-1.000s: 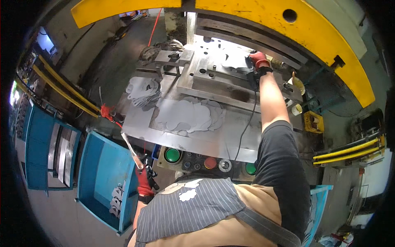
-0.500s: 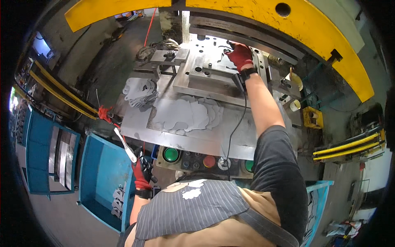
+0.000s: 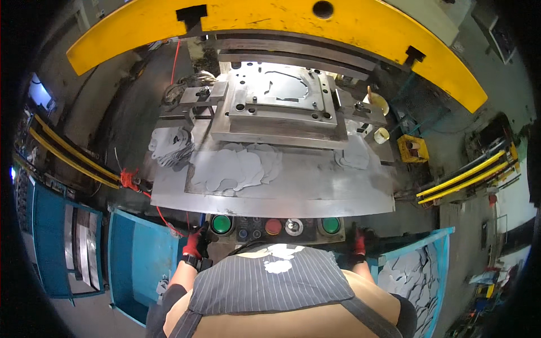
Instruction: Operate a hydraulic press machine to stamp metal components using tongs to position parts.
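My left hand [image 3: 193, 244], in a red and black glove, is at the left end of the control box [image 3: 260, 232], next to a green push button [image 3: 221, 224]. My right hand [image 3: 359, 243], gloved alike, is at the box's right end beside the other green button [image 3: 331, 225]. The fingers of both hands are dark and partly hidden, so their grip cannot be made out. Beyond the table, the steel die [image 3: 282, 115] carries a flat shaped metal piece [image 3: 288, 87] on its bright top.
Flat grey metal blanks [image 3: 239, 166] lie on the steel table [image 3: 293, 194], with a stack [image 3: 171, 145] at left and more blanks [image 3: 352, 152] at right. A yellow press beam [image 3: 270, 17] spans above the die. Blue bins [image 3: 135, 217] flank me; the right bin [image 3: 445, 270] holds parts.
My right hand has drawn back from the die to the control box's right end. The long pale tool in my left hand no longer shows, and that hand is nearer the left green button.
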`<state>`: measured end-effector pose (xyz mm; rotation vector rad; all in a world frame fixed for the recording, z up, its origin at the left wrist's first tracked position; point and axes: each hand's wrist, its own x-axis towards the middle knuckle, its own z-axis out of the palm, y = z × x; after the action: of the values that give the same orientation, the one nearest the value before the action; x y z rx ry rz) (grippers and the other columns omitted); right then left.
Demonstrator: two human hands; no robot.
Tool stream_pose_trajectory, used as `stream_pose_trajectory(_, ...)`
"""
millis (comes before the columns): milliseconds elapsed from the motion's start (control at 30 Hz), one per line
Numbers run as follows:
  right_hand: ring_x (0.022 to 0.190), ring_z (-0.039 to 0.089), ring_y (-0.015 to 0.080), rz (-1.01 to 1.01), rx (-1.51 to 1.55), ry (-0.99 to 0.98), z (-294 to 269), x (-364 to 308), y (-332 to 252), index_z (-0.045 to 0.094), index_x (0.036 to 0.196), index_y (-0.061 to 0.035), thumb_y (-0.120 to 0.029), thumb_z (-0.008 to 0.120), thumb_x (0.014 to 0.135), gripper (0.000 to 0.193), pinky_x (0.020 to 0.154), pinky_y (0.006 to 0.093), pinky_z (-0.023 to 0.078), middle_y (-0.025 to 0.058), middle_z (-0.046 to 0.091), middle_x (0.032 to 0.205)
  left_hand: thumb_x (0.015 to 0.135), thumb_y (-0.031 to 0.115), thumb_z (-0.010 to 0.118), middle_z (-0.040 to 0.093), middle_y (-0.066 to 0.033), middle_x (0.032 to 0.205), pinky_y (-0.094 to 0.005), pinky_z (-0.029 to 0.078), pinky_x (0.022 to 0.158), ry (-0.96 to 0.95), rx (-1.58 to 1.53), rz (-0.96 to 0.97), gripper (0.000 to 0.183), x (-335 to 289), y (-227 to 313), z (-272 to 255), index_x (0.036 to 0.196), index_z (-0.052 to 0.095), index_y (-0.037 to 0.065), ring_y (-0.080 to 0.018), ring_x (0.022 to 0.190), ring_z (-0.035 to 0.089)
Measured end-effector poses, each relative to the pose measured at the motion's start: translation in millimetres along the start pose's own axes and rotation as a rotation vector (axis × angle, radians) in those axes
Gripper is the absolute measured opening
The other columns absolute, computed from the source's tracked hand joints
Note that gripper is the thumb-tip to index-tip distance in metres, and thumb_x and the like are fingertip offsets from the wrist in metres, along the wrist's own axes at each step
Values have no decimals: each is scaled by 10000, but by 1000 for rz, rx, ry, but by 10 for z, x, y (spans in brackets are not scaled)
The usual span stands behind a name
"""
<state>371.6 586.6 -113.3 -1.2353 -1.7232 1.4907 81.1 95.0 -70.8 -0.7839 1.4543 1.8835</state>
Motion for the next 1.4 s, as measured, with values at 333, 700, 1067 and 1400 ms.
stream_pose_trajectory(333, 956, 524, 252, -111, -789, -524, 246, 343, 709, 494, 1109, -23, -182, 634, 702, 460, 777, 366, 441, 150, 547, 1061, 715, 190, 672, 545, -36, 664, -285, 368, 455, -185, 880, 48, 223, 776, 62, 59, 868, 563, 71, -137, 535, 473)
stream_pose_trajectory(700, 903, 523, 206, -19, -329, -285, 271, 478, 1272, 517, 1047, -42, -40, 630, 700, 365, 764, 319, 428, 66, 565, 984, 725, 148, 650, 466, -30, 568, -295, 358, 379, -132, 826, -76, 171, 795, 131, 229, 832, 535, 81, -153, 435, 440)
stream_pose_trajectory(1067, 968, 541, 310, 272, -429, -444, 239, 335, 434, 504, 1099, -14, -381, 676, 637, 614, 838, 379, 421, 193, 552, 1070, 811, 293, 553, 528, -4, 613, -255, 345, 419, -93, 858, -75, 168, 839, -5, -167, 800, 607, 135, -125, 461, 439)
stream_pose_trajectory(1400, 869, 567, 308, -301, -747, -128, 316, 1605, -1768, 596, 947, -73, -290, 640, 656, 365, 734, 382, 449, 153, 597, 910, 858, 317, 478, 488, 45, 616, -216, 328, 403, -143, -345, 173, 195, 63, -220, -753, 852, 567, 143, -71, 478, 425)
